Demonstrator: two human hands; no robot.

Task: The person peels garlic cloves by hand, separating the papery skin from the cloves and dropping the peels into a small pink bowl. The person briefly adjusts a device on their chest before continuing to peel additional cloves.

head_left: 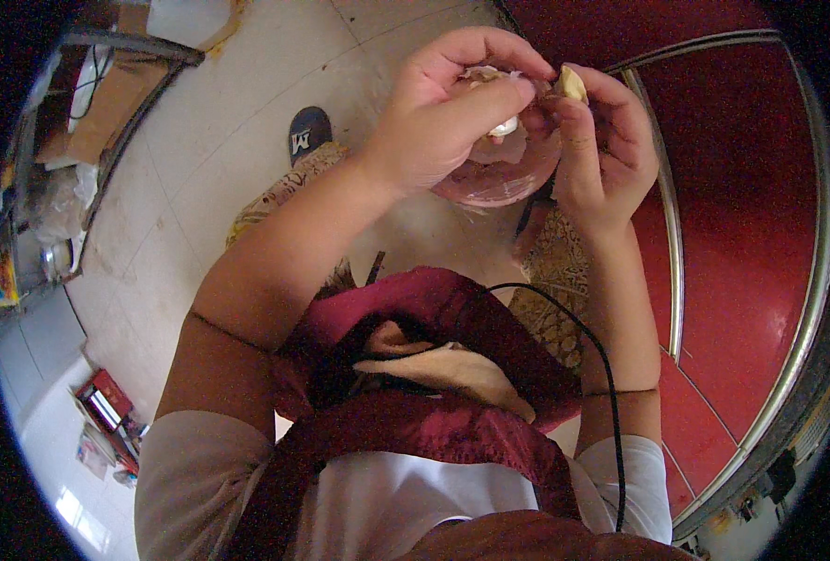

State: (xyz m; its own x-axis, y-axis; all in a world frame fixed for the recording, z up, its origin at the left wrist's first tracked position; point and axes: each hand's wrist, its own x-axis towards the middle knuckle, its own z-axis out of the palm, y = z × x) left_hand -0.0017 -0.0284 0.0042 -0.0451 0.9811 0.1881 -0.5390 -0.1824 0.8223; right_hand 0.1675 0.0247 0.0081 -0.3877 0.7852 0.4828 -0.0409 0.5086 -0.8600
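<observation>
Two bare hands meet high in the view, above your lap. Your left hand [452, 112] curls over a small pale clove-like piece [504, 126], its fingers [490, 93] bent and closed around thin, papery white skin that flakes at the tips. Your right hand [602, 140] pinches a smooth, yellowish, teardrop-shaped clove [572, 84] between thumb and forefinger, fingers drawn tight on it. Both pieces sit just above a round, translucent pink bowl [499, 182] of glossy plastic, which lies directly beneath the hands and partly hidden by them; you cannot tell what carries it.

Below the bowl, patterned fabric [550, 280] in brown and gold covers your knees, and a dark red, satiny cloth [434, 309] drapes across your chest over a white short-sleeved shirt [387, 496]. A thin black cable [602, 374] loops down beside your right forearm. The floor [247, 112] is pale, square-jointed tile, with a dark sandal [308, 131] lying on it near your left forearm. At the right stands a glossy red panel [742, 234] edged with a curved metal trim. Near the left edge of the floor lie cardboard [107, 103] and crumpled plastic, too blurred to tell apart further.
</observation>
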